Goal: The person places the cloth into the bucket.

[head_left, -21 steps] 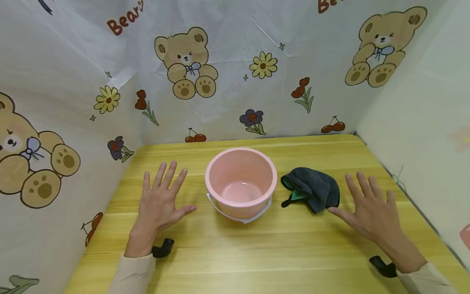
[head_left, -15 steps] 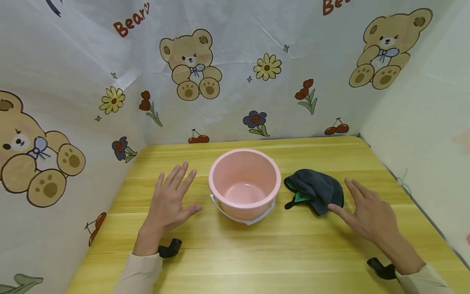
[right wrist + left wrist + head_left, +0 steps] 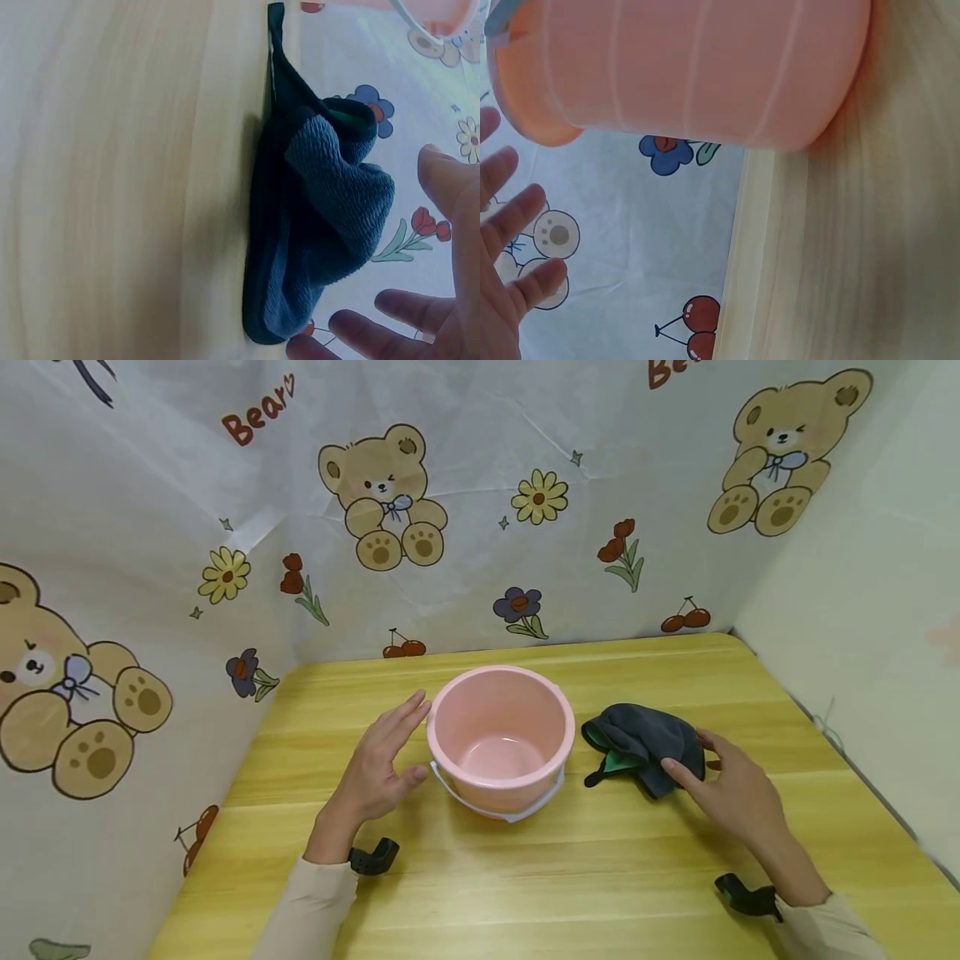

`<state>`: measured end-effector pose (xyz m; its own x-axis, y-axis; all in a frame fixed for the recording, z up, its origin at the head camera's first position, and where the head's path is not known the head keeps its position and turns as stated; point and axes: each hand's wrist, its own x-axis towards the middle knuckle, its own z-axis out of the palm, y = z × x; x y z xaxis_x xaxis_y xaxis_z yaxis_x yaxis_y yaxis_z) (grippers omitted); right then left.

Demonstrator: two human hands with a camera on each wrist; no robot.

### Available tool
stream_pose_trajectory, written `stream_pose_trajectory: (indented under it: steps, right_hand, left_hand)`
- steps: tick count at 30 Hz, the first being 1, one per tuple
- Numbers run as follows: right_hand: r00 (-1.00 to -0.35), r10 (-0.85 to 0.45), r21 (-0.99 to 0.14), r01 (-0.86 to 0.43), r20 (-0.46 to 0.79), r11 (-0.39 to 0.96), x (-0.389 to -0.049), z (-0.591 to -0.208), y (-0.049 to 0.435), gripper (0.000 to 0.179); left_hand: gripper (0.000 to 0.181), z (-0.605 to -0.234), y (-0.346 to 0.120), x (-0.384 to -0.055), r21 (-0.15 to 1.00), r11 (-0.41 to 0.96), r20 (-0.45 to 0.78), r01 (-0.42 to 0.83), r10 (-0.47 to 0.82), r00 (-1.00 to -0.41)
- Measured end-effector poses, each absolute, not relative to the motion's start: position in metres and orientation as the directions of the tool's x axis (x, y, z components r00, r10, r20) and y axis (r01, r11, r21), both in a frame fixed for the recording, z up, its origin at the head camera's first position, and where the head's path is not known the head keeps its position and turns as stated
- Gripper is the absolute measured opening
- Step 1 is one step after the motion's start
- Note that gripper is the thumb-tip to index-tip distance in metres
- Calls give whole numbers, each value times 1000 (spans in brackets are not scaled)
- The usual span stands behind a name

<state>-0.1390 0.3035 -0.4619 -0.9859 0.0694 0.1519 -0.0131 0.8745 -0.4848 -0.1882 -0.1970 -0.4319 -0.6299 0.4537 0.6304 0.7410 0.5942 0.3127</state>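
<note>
A pink bucket stands upright mid-table, its white handle hanging down at the front. My left hand is beside its left side, fingers straight and held upward, fingertips close to the rim. In the left wrist view, the fingers of the left hand are spread near the rim of the bucket. A crumpled dark grey cloth with a green underside lies right of the bucket. Around its right end, my right hand has thumb and fingers apart; the right wrist view shows the cloth not gripped.
The wooden table runs back to a white curtain printed with bears and flowers. A pale wall borders it on the right. Each wrist wears a black camera mount. The cloth has a small dark loop.
My left hand has moved right, up to the bucket. My right hand has moved left to the cloth, its fingers bending and lowering. Bucket and cloth remain in place.
</note>
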Motion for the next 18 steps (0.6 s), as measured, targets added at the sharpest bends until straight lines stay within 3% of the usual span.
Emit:
stream_pose_trajectory:
  steps: [6,13,18]
  right_hand:
    - [-988,62,-546,-24,138,837,-139,-472,298,84]
    - [-954,-5,-537,-173,299,826,-140,-485,286,76]
    - [-944,36,-569,-168,329,805,-145,-491,285,73]
  left_hand:
    - [84,-432,-189,-202,294,527,683,797,467,-561]
    - [79,-438,-185,-212,297,468,730,832,451,-514]
    - [78,-442,-183,-217,310,444,741,841,441,-506]
